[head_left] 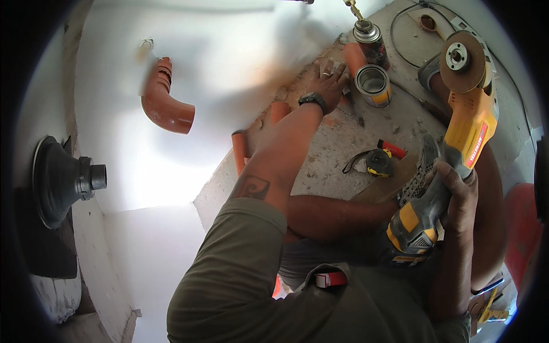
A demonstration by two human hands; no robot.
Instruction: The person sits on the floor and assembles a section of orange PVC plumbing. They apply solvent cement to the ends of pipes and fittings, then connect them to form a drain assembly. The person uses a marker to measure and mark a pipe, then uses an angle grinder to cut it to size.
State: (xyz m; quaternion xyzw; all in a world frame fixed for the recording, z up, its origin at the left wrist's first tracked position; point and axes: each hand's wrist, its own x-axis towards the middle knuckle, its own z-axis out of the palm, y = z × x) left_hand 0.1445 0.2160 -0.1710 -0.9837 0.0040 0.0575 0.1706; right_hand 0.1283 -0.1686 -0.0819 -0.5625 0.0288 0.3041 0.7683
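My right hand (457, 191) grips the body of a yellow and black angle grinder (466, 123), held up with its disc (460, 60) pointing away from me. My left hand (330, 79) reaches forward with a ring and a black wristwatch on it. Its fingers are spread flat on the dusty concrete floor (343, 137), right beside a short orange pipe piece (353, 57). An open metal tin (373, 86) stands just to the right of that hand. Nothing is held in the left hand.
A gas canister with a brass torch head (370, 41) stands behind the tin. A tape measure (378, 163) and a small red tool (392, 150) lie on the floor. Orange pipe offcuts (239, 150) lie near a white wall carrying an orange elbow (166, 106) and a black rubber fitting (62, 180).
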